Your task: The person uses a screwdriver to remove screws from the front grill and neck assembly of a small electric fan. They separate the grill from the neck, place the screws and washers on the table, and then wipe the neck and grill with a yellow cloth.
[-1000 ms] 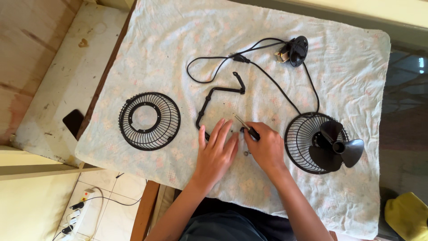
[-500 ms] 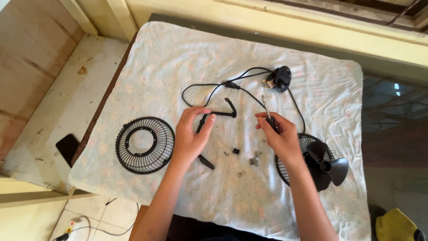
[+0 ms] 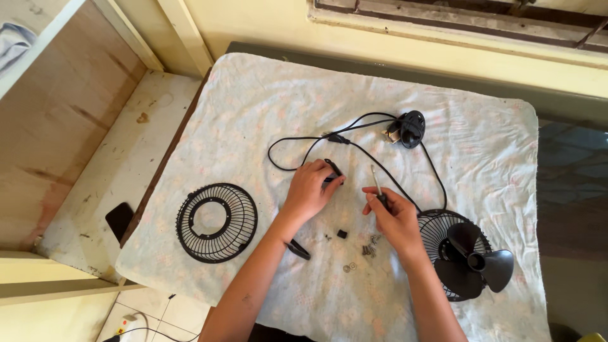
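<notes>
Near the middle of the frame the left hand (image 3: 308, 189) is curled closed over the black bent bracket (image 3: 333, 168), thumb and fingers wrapped round its upper end; the bracket's lower end (image 3: 297, 249) pokes out beneath the forearm. Just right of it, the right hand (image 3: 394, 215) pinches a small screwdriver (image 3: 379, 187) by its dark handle, fingers pressed together, the metal shaft pointing up the frame. Below and between the hands a scatter of small screws and washers (image 3: 368, 248) lies on the pale cloth (image 3: 266, 95). At lower right sits the fan body with blade and rear grille (image 3: 465, 253), its cord (image 3: 354, 149) running up to a black base (image 3: 410, 129). The loose front grille (image 3: 216, 222) lies at left.
</notes>
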